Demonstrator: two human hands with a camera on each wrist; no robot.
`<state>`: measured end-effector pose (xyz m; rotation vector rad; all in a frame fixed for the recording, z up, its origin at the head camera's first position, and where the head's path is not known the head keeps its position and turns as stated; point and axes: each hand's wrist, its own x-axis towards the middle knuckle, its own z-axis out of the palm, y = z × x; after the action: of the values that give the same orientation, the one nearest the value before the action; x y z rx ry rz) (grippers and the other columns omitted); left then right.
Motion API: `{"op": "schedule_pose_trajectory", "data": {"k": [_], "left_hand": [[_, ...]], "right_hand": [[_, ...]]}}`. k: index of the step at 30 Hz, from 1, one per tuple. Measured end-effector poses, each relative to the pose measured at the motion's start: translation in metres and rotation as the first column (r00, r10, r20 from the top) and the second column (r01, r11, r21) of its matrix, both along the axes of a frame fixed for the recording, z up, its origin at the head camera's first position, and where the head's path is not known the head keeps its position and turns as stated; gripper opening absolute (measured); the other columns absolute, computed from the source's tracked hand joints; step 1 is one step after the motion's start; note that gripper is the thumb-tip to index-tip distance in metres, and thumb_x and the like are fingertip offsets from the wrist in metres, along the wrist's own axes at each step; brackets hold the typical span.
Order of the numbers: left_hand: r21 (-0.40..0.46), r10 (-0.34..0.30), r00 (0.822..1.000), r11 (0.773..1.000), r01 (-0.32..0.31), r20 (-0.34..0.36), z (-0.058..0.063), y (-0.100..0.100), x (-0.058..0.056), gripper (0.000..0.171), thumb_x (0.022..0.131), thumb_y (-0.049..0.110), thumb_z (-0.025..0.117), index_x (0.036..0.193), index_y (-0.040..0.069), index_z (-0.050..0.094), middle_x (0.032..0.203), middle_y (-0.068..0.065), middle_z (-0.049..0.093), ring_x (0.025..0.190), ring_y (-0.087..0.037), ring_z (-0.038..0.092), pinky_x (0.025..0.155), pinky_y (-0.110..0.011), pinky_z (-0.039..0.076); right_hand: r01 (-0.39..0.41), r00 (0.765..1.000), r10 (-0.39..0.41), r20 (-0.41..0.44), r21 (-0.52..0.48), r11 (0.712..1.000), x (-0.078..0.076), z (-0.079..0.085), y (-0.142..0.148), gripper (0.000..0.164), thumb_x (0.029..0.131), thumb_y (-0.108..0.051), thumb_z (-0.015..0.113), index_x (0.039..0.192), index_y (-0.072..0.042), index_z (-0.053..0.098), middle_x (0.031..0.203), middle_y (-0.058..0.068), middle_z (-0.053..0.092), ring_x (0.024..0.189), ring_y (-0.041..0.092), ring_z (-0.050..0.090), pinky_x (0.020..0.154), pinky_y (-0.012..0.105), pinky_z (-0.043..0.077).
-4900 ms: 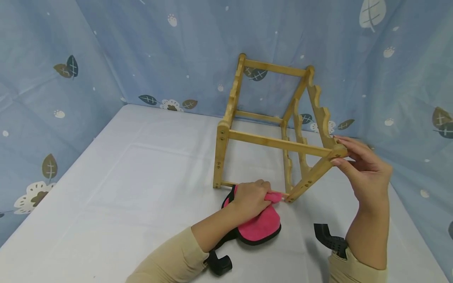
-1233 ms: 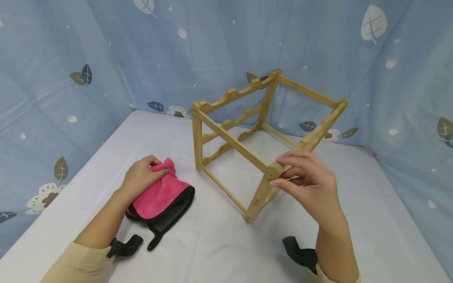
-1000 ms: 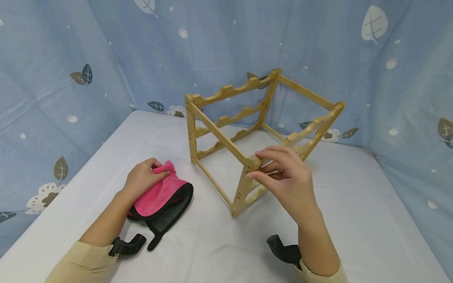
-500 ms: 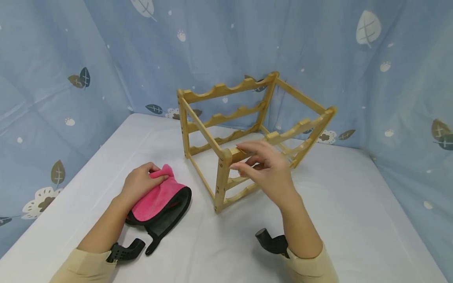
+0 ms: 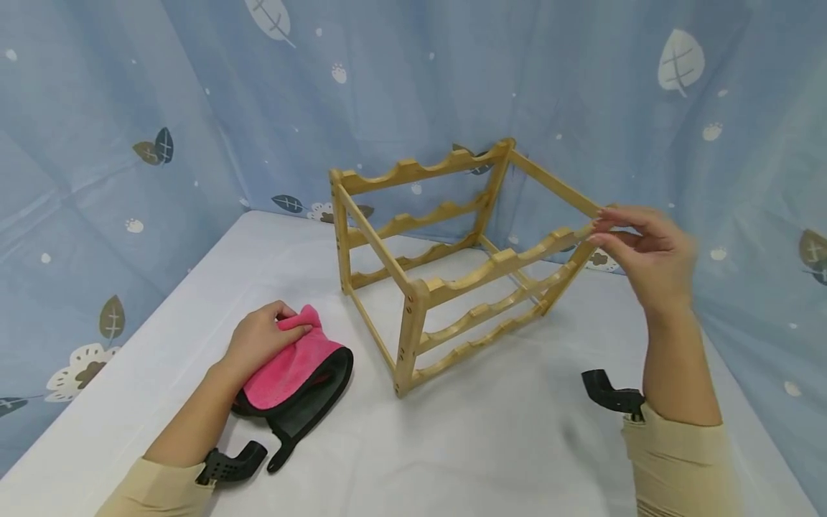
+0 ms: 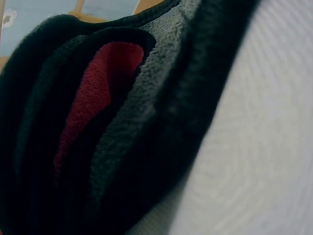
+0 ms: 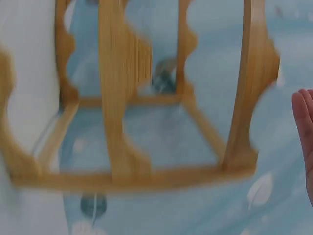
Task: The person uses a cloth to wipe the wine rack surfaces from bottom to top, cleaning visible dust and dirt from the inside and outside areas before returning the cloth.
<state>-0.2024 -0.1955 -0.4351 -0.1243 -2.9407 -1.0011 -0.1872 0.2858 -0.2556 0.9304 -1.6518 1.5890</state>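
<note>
My left hand [image 5: 263,339] pinches the top of a bunched pink and grey cleaning cloth [image 5: 302,368] with black trim and a hanging loop, low over the white table. Its folded layers and black edging [image 6: 161,98] fill much of the left wrist view. To the right, a wooden wine rack [image 5: 413,323] with scalloped rails stands upright, its near corner post facing me. My right hand [image 5: 652,255] is at the rack's far right top corner, thumb and fingers loosely bent and overlapping it. In the right wrist view, the fingers [image 7: 304,122] appear beside the blurred scalloped rails [image 7: 242,88].
The white-covered table [image 5: 491,445] runs back to a blue patterned curtain [image 5: 388,79], which also hangs along the left and right sides. Black angled mounts sit on both wrists, the right one [image 5: 610,395] hanging over the table.
The rack has turned so its right scalloped side faces me. My right hand has left its near corner for the far right one. Earlier, my left hand held the cloth at the rack's lower bar.
</note>
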Motion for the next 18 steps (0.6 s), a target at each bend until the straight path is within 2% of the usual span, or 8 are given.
{"op": "schedule_pose_trajectory", "data": {"k": [4, 7, 10, 11, 13, 15, 17, 18], "left_hand": [[0.002, 0.008, 1.0, 1.0, -0.008, 0.013, 0.0, 0.001, 0.001, 0.043, 0.073, 0.044, 0.07, 0.096, 0.01, 0.059, 0.091, -0.011, 0.062, 0.08, -0.022, 0.055, 0.06, -0.028, 0.042], [0.004, 0.01, 1.0, 1.0, -0.01, 0.021, -0.001, 0.001, 0.001, 0.044, 0.072, 0.045, 0.07, 0.097, 0.01, 0.059, 0.091, -0.011, 0.062, 0.08, -0.022, 0.055, 0.06, -0.028, 0.043], [0.003, 0.011, 1.0, 1.0, -0.011, 0.023, -0.001, 0.0, 0.001, 0.046, 0.072, 0.045, 0.071, 0.097, 0.009, 0.059, 0.092, -0.011, 0.062, 0.081, -0.023, 0.056, 0.061, -0.03, 0.045], [0.002, 0.011, 1.0, 1.0, -0.011, 0.022, -0.001, 0.0, 0.001, 0.046, 0.072, 0.045, 0.071, 0.097, 0.01, 0.059, 0.093, -0.011, 0.062, 0.081, -0.023, 0.056, 0.061, -0.03, 0.045], [0.003, 0.012, 1.0, 1.0, -0.012, 0.021, -0.001, 0.0, 0.001, 0.046, 0.071, 0.045, 0.071, 0.098, 0.01, 0.058, 0.093, -0.011, 0.062, 0.082, -0.023, 0.056, 0.062, -0.031, 0.046], [0.005, 0.01, 1.0, 1.0, -0.01, 0.018, 0.0, 0.0, 0.001, 0.046, 0.071, 0.045, 0.071, 0.098, 0.01, 0.058, 0.093, -0.011, 0.062, 0.082, -0.023, 0.056, 0.062, -0.032, 0.047], [0.007, 0.008, 1.0, 1.0, -0.009, 0.015, 0.001, 0.0, 0.001, 0.046, 0.071, 0.045, 0.071, 0.098, 0.009, 0.058, 0.094, -0.012, 0.062, 0.082, -0.023, 0.056, 0.062, -0.033, 0.047], [0.008, 0.009, 1.0, 1.0, -0.01, 0.015, 0.001, 0.0, 0.001, 0.046, 0.071, 0.044, 0.071, 0.098, 0.009, 0.058, 0.093, -0.012, 0.062, 0.082, -0.023, 0.056, 0.062, -0.032, 0.047]], "right_hand": [[0.138, 0.989, -0.142, 0.045, 0.095, 0.986, -0.009, 0.002, 0.029, 0.036, 0.064, 0.022, 0.066, 0.099, 0.023, 0.056, 0.098, 0.013, 0.062, 0.093, 0.021, 0.058, 0.081, 0.022, 0.047], [0.248, 0.961, -0.271, 0.058, 0.251, 0.935, -0.016, 0.002, 0.042, 0.042, 0.064, 0.02, 0.068, 0.105, 0.019, 0.057, 0.104, 0.004, 0.06, 0.099, 0.015, 0.054, 0.084, 0.018, 0.043], [0.26, 0.942, -0.32, 0.103, 0.379, 0.888, -0.026, -0.002, 0.052, 0.048, 0.065, 0.022, 0.066, 0.111, 0.013, 0.057, 0.106, -0.001, 0.057, 0.098, 0.009, 0.054, 0.085, 0.014, 0.043], [0.233, 0.94, -0.31, 0.144, 0.395, 0.889, -0.03, -0.003, 0.055, 0.049, 0.066, 0.023, 0.065, 0.113, 0.011, 0.057, 0.106, -0.002, 0.057, 0.096, 0.008, 0.056, 0.083, 0.013, 0.043], [0.154, 0.934, -0.257, 0.248, 0.368, 0.917, -0.037, -0.008, 0.06, 0.049, 0.068, 0.023, 0.062, 0.115, 0.008, 0.057, 0.103, -0.001, 0.059, 0.091, 0.006, 0.06, 0.079, 0.011, 0.046], [0.085, 0.927, -0.181, 0.328, 0.285, 0.955, -0.044, -0.012, 0.064, 0.047, 0.07, 0.024, 0.06, 0.114, 0.007, 0.058, 0.101, 0.001, 0.061, 0.088, 0.006, 0.062, 0.076, 0.013, 0.048], [0.032, 0.925, -0.103, 0.365, 0.194, 0.98, -0.05, -0.016, 0.066, 0.046, 0.071, 0.024, 0.059, 0.113, 0.007, 0.058, 0.099, 0.003, 0.062, 0.087, 0.007, 0.063, 0.073, 0.015, 0.049], [0.023, 0.929, -0.086, 0.359, 0.175, 0.984, -0.052, -0.017, 0.067, 0.045, 0.071, 0.024, 0.058, 0.112, 0.008, 0.058, 0.099, 0.004, 0.062, 0.087, 0.008, 0.063, 0.073, 0.016, 0.049]]}}
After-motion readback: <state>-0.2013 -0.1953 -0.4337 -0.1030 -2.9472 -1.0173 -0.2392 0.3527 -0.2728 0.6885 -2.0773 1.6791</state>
